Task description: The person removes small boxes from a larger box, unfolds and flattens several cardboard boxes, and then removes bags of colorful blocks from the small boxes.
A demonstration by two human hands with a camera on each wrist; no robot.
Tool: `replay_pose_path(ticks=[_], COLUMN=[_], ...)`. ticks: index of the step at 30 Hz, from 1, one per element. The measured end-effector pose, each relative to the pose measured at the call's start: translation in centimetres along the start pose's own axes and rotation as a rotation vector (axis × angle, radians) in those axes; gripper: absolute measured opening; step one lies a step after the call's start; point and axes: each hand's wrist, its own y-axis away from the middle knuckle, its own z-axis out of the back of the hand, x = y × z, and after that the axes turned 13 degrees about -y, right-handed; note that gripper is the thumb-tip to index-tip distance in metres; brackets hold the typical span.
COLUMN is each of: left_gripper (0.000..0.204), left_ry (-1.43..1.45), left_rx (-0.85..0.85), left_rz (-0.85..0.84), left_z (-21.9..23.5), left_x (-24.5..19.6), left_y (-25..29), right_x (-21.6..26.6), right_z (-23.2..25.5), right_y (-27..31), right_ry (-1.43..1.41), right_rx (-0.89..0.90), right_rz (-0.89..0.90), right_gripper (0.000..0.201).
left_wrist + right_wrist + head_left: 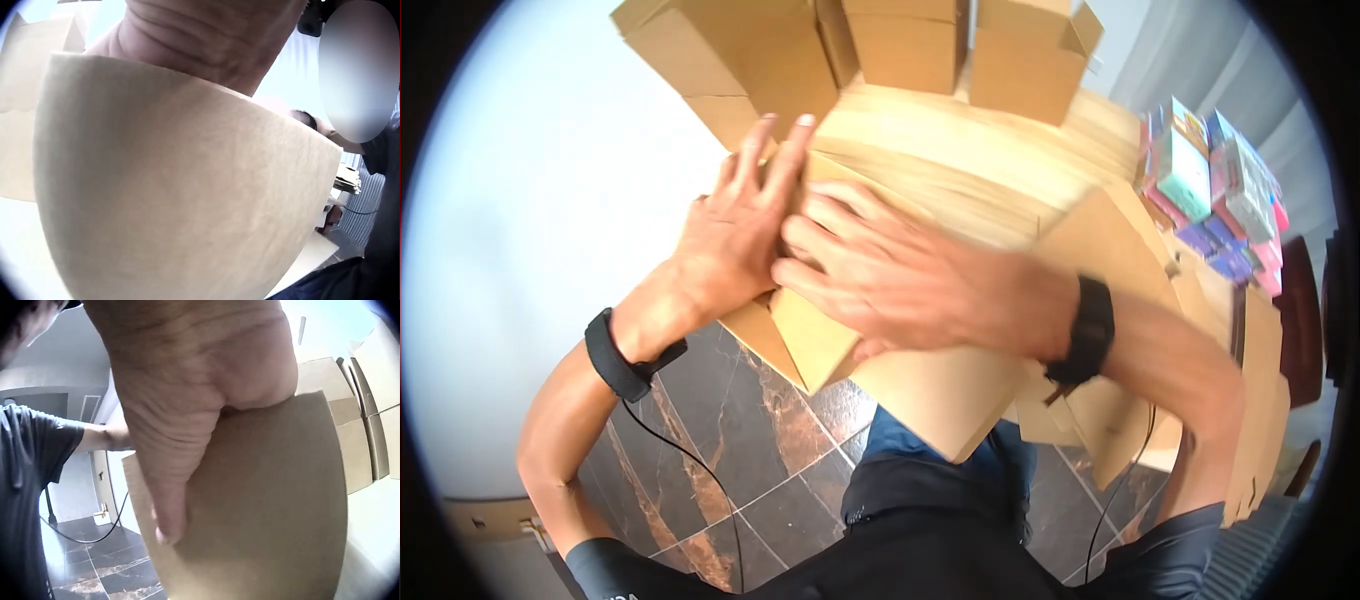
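Observation:
A brown cardboard box (812, 335) lies at the table's near left edge, under both hands. My left hand (735, 225) lies across its top in the head view, fingers extended toward the far side. Just beside it, my right hand (880, 265) rests over the same box, slightly blurred, with its fingers spread on the top. In the right wrist view the thumb reaches straight down along a box side (262, 500). The left wrist view shows that wrist above a broad box panel (187, 181), which hides the left fingers.
Upright cardboard boxes stand at the back, including one at far left (750, 60) and another at right (1030, 70). Flat cardboard sheets (1100, 235) lie on the right of the wooden table (970, 165). Colourful packages (1185, 175) are stacked beyond them. Thin cords hang from both wristbands.

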Motion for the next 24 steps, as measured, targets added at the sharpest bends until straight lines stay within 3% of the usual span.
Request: replay_pose_path(ticks=[2,4,6,7,8,10,11,12,13,14,16,17,18,20,21,22,23,24], left_gripper=[0.133,0.124,0.113,0.109,0.104,0.095,0.097,0.099,0.101,0.103,0.117,0.109,0.101,0.086,0.086,0.079,0.072,0.052], left_ry=[0.021,0.010,0.153,0.246,0.344,0.242,0.212,0.179,0.244,0.294,0.484,0.468,0.426,0.400,0.405,0.373,0.337,0.272], left_rx=[-0.009,-0.036,-0.056,-0.005,0.041,-0.155,-0.163,-0.171,-0.063,0.047,0.246,0.290,0.344,0.233,0.229,0.265,0.302,0.405], left_rz=[0.070,-0.115,-0.207,-0.234,-0.283,-0.296,-0.324,-0.335,-0.332,-0.325,-0.345,-0.335,-0.289,-0.195,-0.201,-0.002,0.194,0.267], left_z=[4.9,7.3,7.5,7.9,8.2,8.4,8.5,8.5,9.1,9.5,9.1,10.0,11.2,13.3,14.1,14.7,15.6,16.5], left_x=[-1.0,-1.3,0.1,0.5,0.8,2.1,3.1,4.0,4.2,4.7,6.4,5.9,5.5,4.2,4.4,4.9,5.3,5.7], left_y=[-0.2,-0.2,0.3,0.7,0.6,0.8,0.7,0.8,1.3,1.8,3.2,4.0,4.7,5.8,6.7,7.8,8.6,9.1], right_x=[1.0,1.4,2.4,2.7,3.5,5.2,5.1,4.5,4.5,5.0,6.9,8.0,8.7,9.5,10.1,10.4,10.9,11.6], right_z=[-0.8,0.2,2.8,2.3,1.5,0.1,-0.7,-2.5,-3.4,-2.9,-3.9,-4.0,-4.2,-4.3,-4.7,-5.0,-3.9,-3.6], right_y=[0.8,1.1,1.5,1.0,0.5,-1.2,-2.0,-2.9,-3.2,-3.0,-3.0,-2.9,-2.7,-2.1,-2.4,-2.2,-0.8,-0.2], right_ry=[0.170,0.154,-0.190,-0.290,-0.171,0.194,0.343,0.289,0.367,-0.012,-0.103,-0.140,-0.179,-0.094,-0.108,-0.119,-0.064,-0.061], right_rx=[-0.324,-0.318,-0.182,-0.200,-0.296,-0.383,-0.398,-0.580,-0.565,-0.549,-0.628,-0.647,-0.664,-0.672,-0.703,-0.733,-0.731,-0.732], right_rz=[-0.014,-0.018,-0.039,-0.041,-0.011,-0.106,-0.118,-0.043,-0.060,-0.008,0.019,0.026,0.038,0.058,-0.025,-0.105,-0.140,-0.145], right_gripper=[0.051,0.058,0.061,0.069,0.060,0.037,0.034,0.031,0.048,0.081,0.112,0.114,0.116,0.116,0.118,0.119,0.108,0.108])
